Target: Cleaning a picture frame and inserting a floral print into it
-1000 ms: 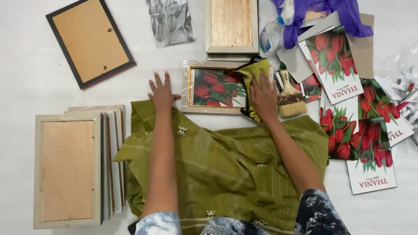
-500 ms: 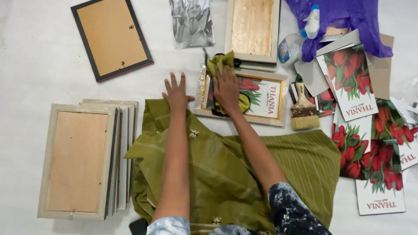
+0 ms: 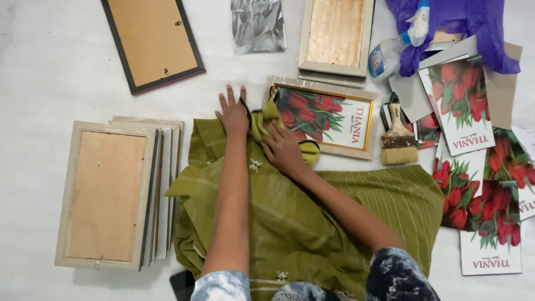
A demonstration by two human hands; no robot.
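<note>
At nine o'clock from my hands a stack of wooden frames [image 3: 111, 192] lies face down. My left hand [image 3: 234, 114] rests flat, fingers spread, on the floor beside the green fabric [image 3: 312, 223]. Just right of it, my right hand [image 3: 283, 149] presses a yellow cloth [image 3: 267, 114] against the tulip picture frame's [image 3: 326, 117] left edge. At three o'clock lies a paintbrush [image 3: 398, 139], then tulip prints [image 3: 473, 167].
</note>
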